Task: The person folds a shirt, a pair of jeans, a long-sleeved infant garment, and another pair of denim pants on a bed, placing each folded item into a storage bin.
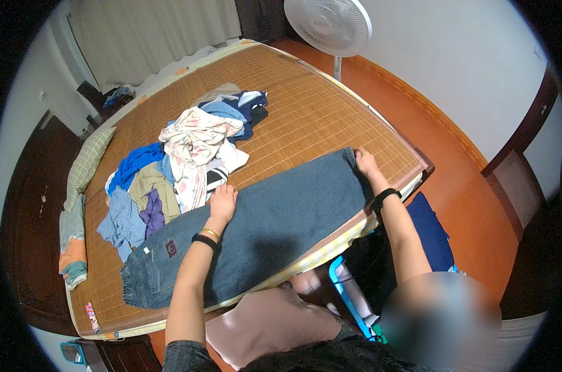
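A pair of dark blue jeans (281, 208) lies folded lengthwise along the near edge of the bed, its waist to the left and its leg hems to the right. A patch and a back pocket show near the waist. My left hand (224, 201) rests on the far edge of the jeans, about midway, with its fingers laid flat. At the far right corner of the hem, my right hand (365, 162) has its fingers closed on the denim. Just beyond my left hand is a heap of loose clothes, with a white patterned garment (197, 133) on top.
A woven brown mat (306, 105) covers the bed. Along its left side lie a pale pillow (89, 164) and folded cloth (73, 242). A small pink packet (93, 317) is at the near left corner. A white standing fan (330, 25) stands beyond the far right side.
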A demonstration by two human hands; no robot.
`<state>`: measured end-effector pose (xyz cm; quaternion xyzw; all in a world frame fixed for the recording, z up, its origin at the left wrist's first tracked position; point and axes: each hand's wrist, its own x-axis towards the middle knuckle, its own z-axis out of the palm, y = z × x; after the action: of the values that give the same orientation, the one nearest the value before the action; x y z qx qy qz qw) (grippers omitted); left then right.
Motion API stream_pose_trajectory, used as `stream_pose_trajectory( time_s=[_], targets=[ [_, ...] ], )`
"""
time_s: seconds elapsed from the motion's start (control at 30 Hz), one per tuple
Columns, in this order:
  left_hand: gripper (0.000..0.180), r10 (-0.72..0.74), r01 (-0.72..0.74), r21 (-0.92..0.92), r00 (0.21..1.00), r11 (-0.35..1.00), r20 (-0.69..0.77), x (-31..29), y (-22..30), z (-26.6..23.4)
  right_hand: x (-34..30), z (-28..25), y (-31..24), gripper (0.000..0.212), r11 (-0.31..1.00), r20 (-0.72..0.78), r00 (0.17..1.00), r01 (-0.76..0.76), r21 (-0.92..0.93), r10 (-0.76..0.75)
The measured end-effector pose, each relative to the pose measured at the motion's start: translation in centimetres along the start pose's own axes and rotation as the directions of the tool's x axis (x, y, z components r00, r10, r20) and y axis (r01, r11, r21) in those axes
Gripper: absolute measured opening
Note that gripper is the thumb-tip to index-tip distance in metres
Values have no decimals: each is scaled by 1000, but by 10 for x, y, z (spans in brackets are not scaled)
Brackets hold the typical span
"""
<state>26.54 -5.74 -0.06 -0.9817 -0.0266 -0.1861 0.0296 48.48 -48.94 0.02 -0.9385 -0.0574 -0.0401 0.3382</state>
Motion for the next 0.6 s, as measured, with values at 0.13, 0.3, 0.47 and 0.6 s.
stream_pose_trajectory(
  time_s=[0.13, 0.3, 0.47, 0.6],
  targets=[
    [29, -48, 68, -71, 967, 995, 250, 3, 0, -23, 2, -20, -31, 51, 980, 9, 996, -83, 183, 83],
    [47, 138, -92, -251, 976, 964, 170, -32, 36, -70, -22, 3, -48, 56, 874, 192, 953, 292, -387, -234],
    [54, 95, 3, -223, 899, 975, 428, -98, 35, -98, -34, 21, -51, 55, 797, 246, 958, 261, -545, -146],
    [55, 18, 54, -179, 925, 982, 379, -133, 20, -84, -25, 30, -54, 54, 821, 300, 949, 247, -515, -97]
  ],
)
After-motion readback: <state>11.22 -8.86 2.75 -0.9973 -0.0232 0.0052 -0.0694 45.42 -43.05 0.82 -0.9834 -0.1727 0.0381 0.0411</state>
